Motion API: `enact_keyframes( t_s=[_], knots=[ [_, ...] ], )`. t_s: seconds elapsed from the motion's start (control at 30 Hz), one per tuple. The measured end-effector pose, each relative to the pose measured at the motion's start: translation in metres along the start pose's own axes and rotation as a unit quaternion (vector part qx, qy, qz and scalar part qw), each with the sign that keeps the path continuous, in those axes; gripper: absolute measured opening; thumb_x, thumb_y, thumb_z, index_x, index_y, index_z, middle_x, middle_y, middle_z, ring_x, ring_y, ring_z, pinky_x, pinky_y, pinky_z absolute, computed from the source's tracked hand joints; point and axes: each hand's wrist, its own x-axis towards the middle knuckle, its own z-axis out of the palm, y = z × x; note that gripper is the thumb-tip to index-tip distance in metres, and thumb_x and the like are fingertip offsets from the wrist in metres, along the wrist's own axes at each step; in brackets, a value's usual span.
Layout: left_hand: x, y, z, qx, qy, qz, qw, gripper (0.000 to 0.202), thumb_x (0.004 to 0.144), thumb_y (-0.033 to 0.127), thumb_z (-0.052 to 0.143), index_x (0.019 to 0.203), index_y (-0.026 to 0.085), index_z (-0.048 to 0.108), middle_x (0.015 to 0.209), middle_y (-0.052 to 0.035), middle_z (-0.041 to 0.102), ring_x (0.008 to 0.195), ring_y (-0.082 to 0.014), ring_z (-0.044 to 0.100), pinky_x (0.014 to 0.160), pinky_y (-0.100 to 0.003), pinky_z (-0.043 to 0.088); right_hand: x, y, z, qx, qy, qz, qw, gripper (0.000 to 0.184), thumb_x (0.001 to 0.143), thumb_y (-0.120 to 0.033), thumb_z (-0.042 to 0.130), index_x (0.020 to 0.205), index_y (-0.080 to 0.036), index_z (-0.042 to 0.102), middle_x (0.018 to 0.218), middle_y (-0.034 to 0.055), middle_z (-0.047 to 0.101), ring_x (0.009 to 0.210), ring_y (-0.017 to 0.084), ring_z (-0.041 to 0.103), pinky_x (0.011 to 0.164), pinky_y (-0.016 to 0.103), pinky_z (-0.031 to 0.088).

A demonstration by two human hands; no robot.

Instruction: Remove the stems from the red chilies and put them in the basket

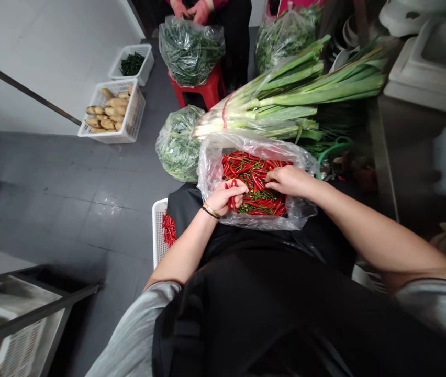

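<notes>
On my lap lies a clear plastic bag [211, 157], its mouth spread wide around a heap of red chili peppers [242, 163] with green stems. My left hand [227, 199] is closed at the bag's left side, and several red chilies stick out between its fingers. Over the right part of the heap, my right hand [288, 180] dips its bent fingertips among the chilies. What those fingertips hold, if anything, is hidden. Beside my left leg stands a white basket [156, 230] with loose red chilies [168, 229] in it.
Leeks [270, 102] tied with a red band lie just beyond the bag, next to bagged greens [179, 141]. Ahead, a person's gloved hands [191, 9] are above a bag of greens [191, 50] on a red stool [197, 89]. A white crate [132, 118] of knobbly roots stands left.
</notes>
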Motion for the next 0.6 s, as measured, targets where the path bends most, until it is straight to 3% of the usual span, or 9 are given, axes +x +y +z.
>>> enact_keyframes(
  t_s=[0.13,0.23,0.3,0.4,0.5,0.6],
  knots=[
    [-0.002,0.004,-0.002,-0.036,0.001,-0.02,0.999,0.038,0.062,0.033,0.079,0.088,0.014,0.059,0.046,0.0083,0.043,0.045,-0.0072,0.048,0.047,-0.021,0.044,-0.012,-0.012,0.017,-0.078,-0.021,0.067,0.994,0.035,0.093,-0.039,0.042,0.095,-0.016,0.068,0.099,0.0125,0.07,0.087,0.024,0.065,0.069,0.029,0.042],
    [0.002,0.002,0.003,-0.021,0.03,-0.044,0.998,0.038,0.061,0.033,0.08,0.084,0.014,0.056,0.048,0.009,0.041,0.038,-0.0036,0.039,0.036,-0.016,0.03,-0.007,-0.025,0.038,-0.093,-0.02,0.104,0.99,0.045,0.093,-0.048,0.038,0.106,-0.013,0.064,0.106,0.0173,0.068,0.086,0.025,0.065,0.067,0.03,0.044],
    [0.009,-0.002,0.008,0.001,0.066,-0.051,0.997,0.038,0.06,0.031,0.081,0.081,0.015,0.054,0.048,0.0101,0.039,0.034,-0.0013,0.031,0.033,-0.014,0.02,0.002,-0.03,0.046,-0.09,-0.013,0.116,0.989,0.046,0.094,-0.046,0.036,0.111,-0.012,0.062,0.109,0.0186,0.066,0.086,0.025,0.066,0.067,0.03,0.044],
    [0.024,-0.007,0.013,0.015,0.114,-0.055,0.992,0.041,0.058,0.032,0.083,0.075,0.016,0.049,0.048,0.0103,0.038,0.034,-0.0006,0.03,0.034,-0.015,0.016,0.009,-0.03,0.041,-0.078,0.002,0.076,0.994,0.038,0.095,-0.039,0.038,0.105,-0.013,0.063,0.106,0.0166,0.066,0.087,0.024,0.065,0.068,0.029,0.043],
    [0.035,-0.008,0.018,0.001,0.122,-0.052,0.991,0.043,0.059,0.038,0.082,0.07,0.016,0.046,0.048,0.01,0.035,0.036,-0.0011,0.029,0.037,-0.016,0.017,0.002,-0.029,0.024,-0.051,0.052,0.015,0.997,0.036,0.094,-0.038,0.039,0.102,-0.013,0.063,0.103,0.0158,0.066,0.086,0.023,0.063,0.066,0.028,0.04],
    [0.033,-0.003,0.03,0.037,0.14,0.037,0.989,0.037,0.062,0.038,0.08,0.071,0.016,0.051,0.054,0.0065,0.042,0.043,-0.0031,0.034,0.041,-0.018,0.023,-0.006,-0.029,0.011,0.023,0.067,-0.025,0.997,0.033,0.093,-0.036,0.041,0.096,-0.012,0.064,0.094,0.0134,0.067,0.079,0.02,0.061,0.065,0.026,0.038]
  ],
)
